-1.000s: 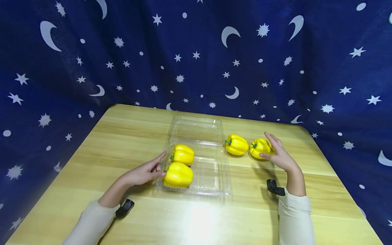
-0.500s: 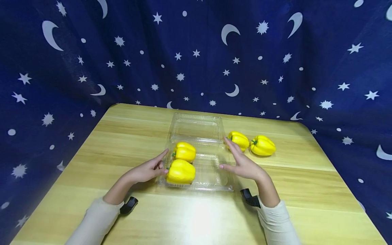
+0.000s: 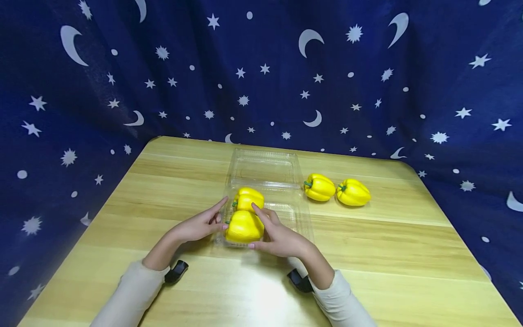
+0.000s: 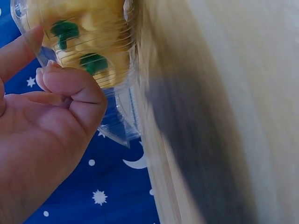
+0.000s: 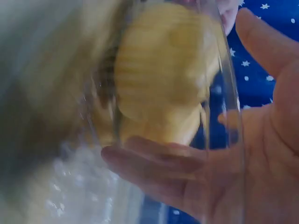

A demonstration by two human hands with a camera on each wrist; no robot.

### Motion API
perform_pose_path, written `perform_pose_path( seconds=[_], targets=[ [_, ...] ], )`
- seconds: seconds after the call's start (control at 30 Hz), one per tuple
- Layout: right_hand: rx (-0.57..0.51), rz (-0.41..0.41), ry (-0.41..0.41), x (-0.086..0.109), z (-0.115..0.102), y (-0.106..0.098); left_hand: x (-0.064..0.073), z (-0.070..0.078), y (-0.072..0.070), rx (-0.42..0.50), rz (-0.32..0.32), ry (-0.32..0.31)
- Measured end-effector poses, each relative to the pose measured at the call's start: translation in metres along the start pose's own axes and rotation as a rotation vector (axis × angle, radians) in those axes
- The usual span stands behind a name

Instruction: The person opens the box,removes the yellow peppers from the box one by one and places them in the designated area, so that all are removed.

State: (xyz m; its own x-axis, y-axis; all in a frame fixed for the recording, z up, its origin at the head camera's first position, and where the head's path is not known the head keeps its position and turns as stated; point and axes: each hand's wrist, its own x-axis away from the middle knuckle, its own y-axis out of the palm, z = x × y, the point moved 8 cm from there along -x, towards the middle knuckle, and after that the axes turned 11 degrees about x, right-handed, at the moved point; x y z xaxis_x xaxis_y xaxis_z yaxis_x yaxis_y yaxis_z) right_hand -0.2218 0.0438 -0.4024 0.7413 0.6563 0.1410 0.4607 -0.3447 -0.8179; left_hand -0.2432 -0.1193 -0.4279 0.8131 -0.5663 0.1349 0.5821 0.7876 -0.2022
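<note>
Two yellow bell peppers lie in the left part of a hinged clear plastic container point(image 3: 304, 222), a far one point(image 3: 248, 196) and a near one point(image 3: 244, 227). At the left rim my left hand point(image 3: 198, 227) holds the container, its thumb by the near pepper's green stem and its index finger stretched along the edge. My right hand point(image 3: 282, 236) is spread over the container, fingers reaching to the right side of both peppers. In the right wrist view, straight fingers point(image 5: 154, 175) show through the clear wall beneath the peppers point(image 5: 159, 60).
Two more yellow bell peppers, one point(image 3: 320, 187) nearer the container and another point(image 3: 353, 193) farther right, lie on the wooden table point(image 3: 392, 254). The container's lid point(image 3: 267, 164) lies folded back behind its base. A blue star-patterned curtain point(image 3: 261, 68) hangs behind the table.
My right hand has left the rightmost pepper outside the container and swung left to the peppers inside it. My left hand has stayed at the left rim.
</note>
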Motion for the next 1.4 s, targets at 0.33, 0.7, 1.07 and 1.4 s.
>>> perform_pose_path(
  seconds=[0.33,0.7,1.07,1.4],
  targets=[
    [-0.026,-0.009,0.028,-0.009,0.003,0.007,0.0,-0.001,0.001,0.007,0.0,-0.004],
    [-0.006,0.056,-0.033,-0.014,0.0,0.005,0.003,-0.002,-0.001,-0.015,0.008,0.003],
    [0.053,0.103,-0.038,-0.009,0.0,0.003,0.001,-0.004,-0.001,-0.034,0.012,0.02],
    [0.01,0.103,-0.074,-0.007,0.003,-0.001,0.0,-0.003,0.0,-0.039,0.009,0.018]
  ],
)
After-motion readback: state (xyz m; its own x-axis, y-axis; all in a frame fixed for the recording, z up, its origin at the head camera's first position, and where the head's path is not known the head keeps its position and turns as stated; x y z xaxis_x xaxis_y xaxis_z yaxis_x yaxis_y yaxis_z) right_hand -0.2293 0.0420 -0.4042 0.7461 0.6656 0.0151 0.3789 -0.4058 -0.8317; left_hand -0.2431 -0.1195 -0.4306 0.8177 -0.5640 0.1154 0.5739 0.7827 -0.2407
